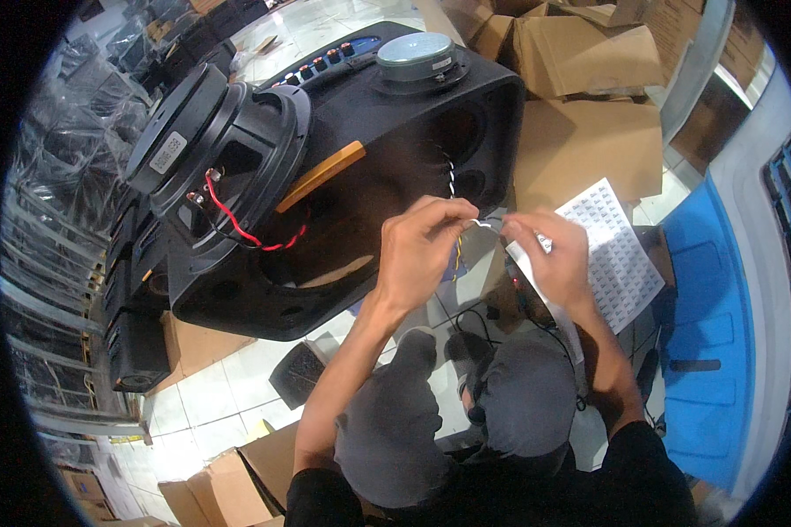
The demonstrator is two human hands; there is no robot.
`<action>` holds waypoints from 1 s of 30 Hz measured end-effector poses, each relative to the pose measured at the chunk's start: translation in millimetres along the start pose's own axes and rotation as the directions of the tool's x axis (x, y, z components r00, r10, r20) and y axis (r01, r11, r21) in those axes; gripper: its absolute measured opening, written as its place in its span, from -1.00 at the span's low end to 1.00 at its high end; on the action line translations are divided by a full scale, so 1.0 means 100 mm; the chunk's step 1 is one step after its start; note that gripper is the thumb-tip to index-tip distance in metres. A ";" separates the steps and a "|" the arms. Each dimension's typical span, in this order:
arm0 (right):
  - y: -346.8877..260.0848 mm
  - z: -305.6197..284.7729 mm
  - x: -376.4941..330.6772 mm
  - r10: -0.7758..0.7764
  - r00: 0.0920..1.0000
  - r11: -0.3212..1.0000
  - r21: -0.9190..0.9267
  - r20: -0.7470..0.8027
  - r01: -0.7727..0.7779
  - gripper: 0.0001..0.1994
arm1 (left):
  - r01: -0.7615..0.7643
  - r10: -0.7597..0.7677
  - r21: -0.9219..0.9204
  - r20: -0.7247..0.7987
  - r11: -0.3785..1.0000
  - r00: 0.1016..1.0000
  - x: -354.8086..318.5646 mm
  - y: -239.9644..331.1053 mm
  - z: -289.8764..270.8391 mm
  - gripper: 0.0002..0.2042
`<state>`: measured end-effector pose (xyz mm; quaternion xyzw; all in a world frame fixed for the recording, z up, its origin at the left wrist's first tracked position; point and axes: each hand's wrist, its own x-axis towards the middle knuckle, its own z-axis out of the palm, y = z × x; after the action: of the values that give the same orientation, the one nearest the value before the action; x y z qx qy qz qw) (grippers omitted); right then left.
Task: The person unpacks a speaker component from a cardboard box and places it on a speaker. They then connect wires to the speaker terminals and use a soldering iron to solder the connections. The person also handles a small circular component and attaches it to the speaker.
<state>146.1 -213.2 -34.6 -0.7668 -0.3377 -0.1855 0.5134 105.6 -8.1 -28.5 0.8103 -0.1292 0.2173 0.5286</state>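
Observation:
My left hand (422, 246) and my right hand (549, 255) are raised close together above my knees, fingertips pinched on a thin white wire (483, 224) stretched between them. A twisted black-and-white wire (451, 178) comes out of the black speaker cabinet (378, 132) just beyond my left hand. Below that hand hangs a yellow-and-black wire (459, 252). The cabinet lies with its large round opening toward me. On its left part rests a big woofer (228, 149), with a red wire (237, 220) and a black wire at its terminals. Whether the wire ends are joined is hidden by my fingers.
A yellowish wooden stick (321, 176) leans at the opening. A small round driver (416, 60) sits on the cabinet's far side. Right of my hands lies a sheet of labels (615, 250), near cardboard boxes (589, 132) and a blue panel (712, 325). Plastic-wrapped goods (79, 123) stand left.

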 end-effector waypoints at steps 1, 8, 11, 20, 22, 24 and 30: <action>-0.02 -0.04 0.06 0.147 0.989 0.988 0.054 0.026 -0.148 -0.87 | -0.056 0.056 0.014 0.006 0.998 0.998 0.01 -0.02 -0.01 -0.83; -0.25 -0.12 0.37 -0.347 0.925 0.908 -0.193 0.152 0.373 -0.89 | -0.456 0.372 0.557 0.264 0.694 0.890 0.06 -0.07 -0.07 -0.79; -0.40 0.03 0.21 -0.484 0.875 0.847 -0.238 0.020 0.474 -0.84 | -0.490 0.578 0.572 0.034 0.658 0.815 0.05 -0.04 -0.05 -0.82; -0.36 0.25 0.03 -0.221 0.958 0.975 -0.032 -0.183 0.219 -0.89 | -0.319 0.386 0.243 -0.318 0.916 0.866 -0.04 0.02 0.04 -0.82; -0.33 0.24 0.01 -0.101 0.977 0.993 0.038 -0.189 0.110 -0.92 | -0.262 0.296 0.150 -0.296 0.953 0.908 -0.05 0.07 0.03 -0.81; -0.28 0.20 0.02 0.009 0.985 0.997 0.081 -0.174 0.005 -0.94 | -0.244 0.271 0.153 -0.191 0.958 0.944 -0.05 0.11 -0.02 -0.79; -0.14 0.04 0.06 0.240 0.961 0.963 0.158 -0.135 -0.218 -0.90 | -0.172 0.174 0.027 -0.122 0.985 0.977 -0.09 0.10 -0.11 -0.87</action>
<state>140.6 -204.2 -23.3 -0.7459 -0.2184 -0.1586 0.6090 90.9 -2.7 -21.4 0.7854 -0.1643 0.3131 0.5081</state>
